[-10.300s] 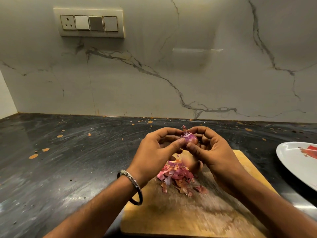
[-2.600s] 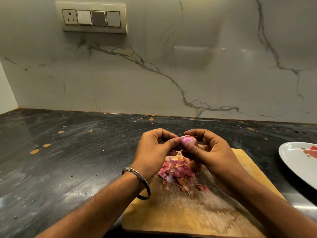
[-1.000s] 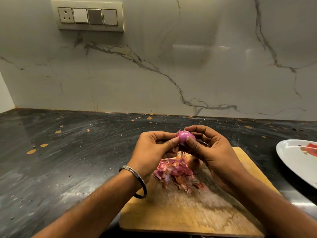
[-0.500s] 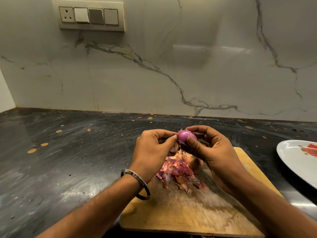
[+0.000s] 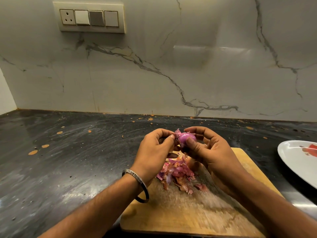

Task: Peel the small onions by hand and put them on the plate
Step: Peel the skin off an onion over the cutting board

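A small purple onion [image 5: 186,137] is held above the wooden cutting board [image 5: 192,215]. My right hand [image 5: 211,155] grips it between thumb and curled fingers. My left hand [image 5: 154,152] pinches a strip of peel [image 5: 176,133] at the onion's left end, still attached to it. A heap of pink and brown onion skins [image 5: 176,174] lies on the board under my hands. Another small brownish onion [image 5: 193,164] shows partly beside the heap, under my right hand. The white plate [image 5: 295,162] with a red mark sits at the right edge, partly cut off.
The dark stone counter [image 5: 68,160] is speckled with orange spots and stretches left and behind the board. A marble backsplash [image 5: 171,74] rises at the back with a switch and socket panel [image 5: 89,18] on it. A metal bangle [image 5: 139,184] circles my left wrist.
My left hand has pulled a strip of peel up and away from the onion's left end. More of the onion's smooth purple surface shows. Both hands stay above the board.
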`<state>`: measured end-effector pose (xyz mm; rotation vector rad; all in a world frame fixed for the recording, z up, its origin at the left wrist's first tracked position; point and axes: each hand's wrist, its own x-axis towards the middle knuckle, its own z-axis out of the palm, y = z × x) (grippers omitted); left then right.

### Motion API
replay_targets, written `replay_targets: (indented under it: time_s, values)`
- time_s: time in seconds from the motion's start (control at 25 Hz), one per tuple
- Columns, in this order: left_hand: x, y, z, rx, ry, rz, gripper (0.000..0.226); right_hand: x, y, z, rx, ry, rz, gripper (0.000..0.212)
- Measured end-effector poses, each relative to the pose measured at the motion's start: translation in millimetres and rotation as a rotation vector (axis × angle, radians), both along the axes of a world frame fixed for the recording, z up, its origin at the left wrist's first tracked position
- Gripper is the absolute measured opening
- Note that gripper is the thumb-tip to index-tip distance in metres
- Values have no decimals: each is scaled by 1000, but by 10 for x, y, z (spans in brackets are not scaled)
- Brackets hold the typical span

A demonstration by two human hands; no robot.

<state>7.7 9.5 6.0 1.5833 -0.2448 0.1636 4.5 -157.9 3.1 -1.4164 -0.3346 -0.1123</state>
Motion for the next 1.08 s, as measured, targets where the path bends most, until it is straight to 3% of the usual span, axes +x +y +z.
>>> replay_targets:
  time_s: [0.28,0.36,0.52,0.6,0.72,0.92,1.08]
  values:
    - [32,6,40,-254,207,-79,23,6,-3,24,145,117,71,33]
    - [50,22,15,-117,185,-18,24,11,-4,26,161,114,71,34]
    - [51,61,-31,396,-8,90,33,26,-20,22,131,82,25,31]
    - [49,64,-36,514,-103,122,22,34,-28,9,124,70,6,31]
    - [23,69,0,429,-181,163,11,46,-42,-2,122,63,-24,32]
    - [-30,63,51,94,-64,33,33,46,-46,-14,148,45,10,40]
    - [-23,49,40,87,-58,-1,14,31,-29,-51,84,-13,0,41]
